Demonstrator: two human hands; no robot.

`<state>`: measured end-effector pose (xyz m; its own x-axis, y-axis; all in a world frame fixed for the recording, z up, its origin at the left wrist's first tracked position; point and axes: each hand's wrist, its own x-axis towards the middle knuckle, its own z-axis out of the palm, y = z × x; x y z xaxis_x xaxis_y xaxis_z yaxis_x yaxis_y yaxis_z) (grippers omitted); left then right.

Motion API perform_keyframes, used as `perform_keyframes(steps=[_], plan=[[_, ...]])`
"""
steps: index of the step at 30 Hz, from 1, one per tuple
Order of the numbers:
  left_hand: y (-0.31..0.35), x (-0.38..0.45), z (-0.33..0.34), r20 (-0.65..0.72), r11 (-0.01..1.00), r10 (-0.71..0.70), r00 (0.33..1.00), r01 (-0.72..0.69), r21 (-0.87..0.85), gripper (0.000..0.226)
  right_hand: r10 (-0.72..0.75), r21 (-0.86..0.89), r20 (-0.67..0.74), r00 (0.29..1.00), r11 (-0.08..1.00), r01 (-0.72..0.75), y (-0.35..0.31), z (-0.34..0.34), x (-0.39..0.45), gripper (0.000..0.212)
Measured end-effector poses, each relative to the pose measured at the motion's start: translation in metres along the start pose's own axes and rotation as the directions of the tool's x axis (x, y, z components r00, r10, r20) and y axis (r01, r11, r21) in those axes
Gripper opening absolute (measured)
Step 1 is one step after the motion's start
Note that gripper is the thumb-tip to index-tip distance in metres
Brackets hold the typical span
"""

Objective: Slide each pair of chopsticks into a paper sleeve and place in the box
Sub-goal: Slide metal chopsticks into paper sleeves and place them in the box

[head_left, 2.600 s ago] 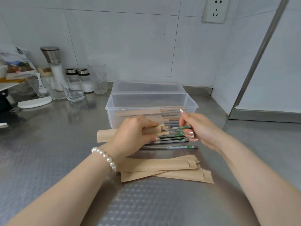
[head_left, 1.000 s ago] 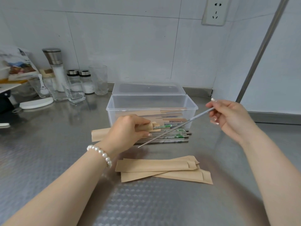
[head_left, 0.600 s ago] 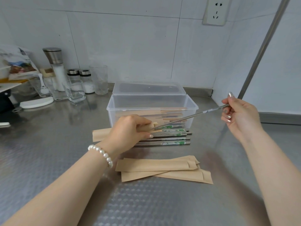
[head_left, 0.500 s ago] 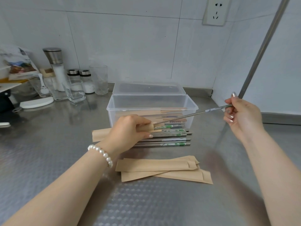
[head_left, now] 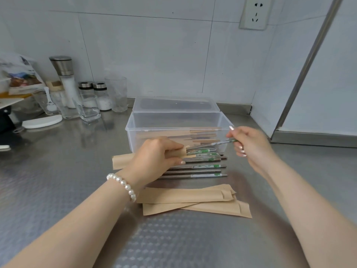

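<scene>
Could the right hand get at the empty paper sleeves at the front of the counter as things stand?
Probably not straight away. The way to the empty sleeves looks free, with nothing lying over them, but the right hand has its grip on a chopstick being fed into the sleeve held by the left hand.

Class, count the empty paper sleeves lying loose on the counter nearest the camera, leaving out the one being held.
3, in one overlapping pile: top sleeve, a second poking out lower left, a third lower right. More could be hidden beneath.
</scene>
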<state>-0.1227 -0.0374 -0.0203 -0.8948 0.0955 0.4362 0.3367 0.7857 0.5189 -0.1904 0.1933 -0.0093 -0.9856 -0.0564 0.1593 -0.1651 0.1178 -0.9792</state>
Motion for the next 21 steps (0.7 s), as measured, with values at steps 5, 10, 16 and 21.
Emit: perform_keyframes(steps=[5,10,16,21], plan=[[0.004,-0.001,0.004,-0.003,0.999,0.029,1.0,-0.029,0.019,0.039,0.042,-0.163,0.207,0.977,0.987,-0.008,-0.002,0.029,-0.016,0.045],[0.006,-0.002,0.006,-0.005,0.999,0.052,0.999,-0.051,0.004,0.039,0.081,-0.228,0.349,0.933,0.974,0.001,-0.006,0.037,-0.025,0.065],[0.006,-0.002,0.005,-0.024,0.998,0.059,0.998,-0.059,-0.004,0.038,0.078,-0.286,0.338,0.938,0.958,0.024,-0.014,0.037,-0.03,0.062],[0.007,-0.002,0.007,-0.022,0.998,0.057,0.998,-0.057,-0.016,0.039,0.026,-0.237,0.308,0.951,0.97,0.05,-0.009,0.043,-0.028,0.035]])
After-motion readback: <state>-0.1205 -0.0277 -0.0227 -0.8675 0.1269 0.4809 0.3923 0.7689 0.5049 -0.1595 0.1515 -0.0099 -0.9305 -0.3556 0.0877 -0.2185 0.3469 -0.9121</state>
